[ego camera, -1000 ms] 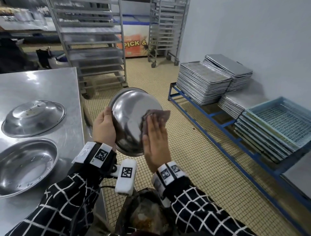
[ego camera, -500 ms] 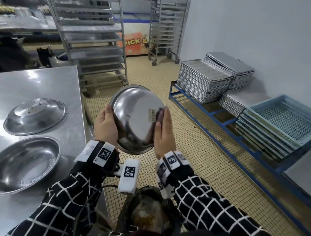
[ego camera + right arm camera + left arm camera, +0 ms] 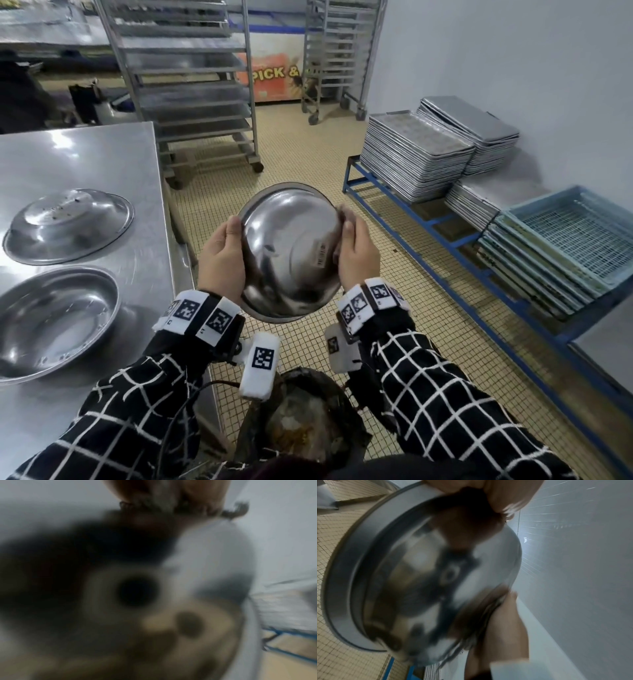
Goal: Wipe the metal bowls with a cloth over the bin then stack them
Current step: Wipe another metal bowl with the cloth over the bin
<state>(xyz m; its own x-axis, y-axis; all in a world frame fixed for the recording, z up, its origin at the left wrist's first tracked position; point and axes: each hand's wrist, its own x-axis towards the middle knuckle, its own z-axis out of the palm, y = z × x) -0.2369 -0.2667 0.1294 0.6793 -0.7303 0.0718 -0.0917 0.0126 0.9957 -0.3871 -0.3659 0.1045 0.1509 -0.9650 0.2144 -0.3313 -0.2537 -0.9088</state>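
I hold a metal bowl (image 3: 287, 250) up in front of me, above the bin (image 3: 301, 421), with its shiny underside turned toward me. My left hand (image 3: 222, 253) grips its left rim, thumb on the outside. My right hand (image 3: 356, 253) lies along the bowl's right side and presses a brownish cloth (image 3: 479, 635) against it; the hand hides most of the cloth in the head view. A frayed cloth edge (image 3: 236, 509) shows under my fingers. A barcode sticker (image 3: 322, 253) is on the bowl's base. The right wrist view is blurred.
On the steel table (image 3: 102, 154) at left, one bowl (image 3: 68, 222) lies upside down and another (image 3: 51, 322) stands upright nearer me. Stacked baking trays (image 3: 411, 157) and blue crates (image 3: 565, 240) sit on a blue rack at right. Wheeled racks (image 3: 191, 85) stand behind.
My right hand has slid the cloth from the middle of the bowl's underside to its right side. The sticker now shows, and the bowl sits a little lower.
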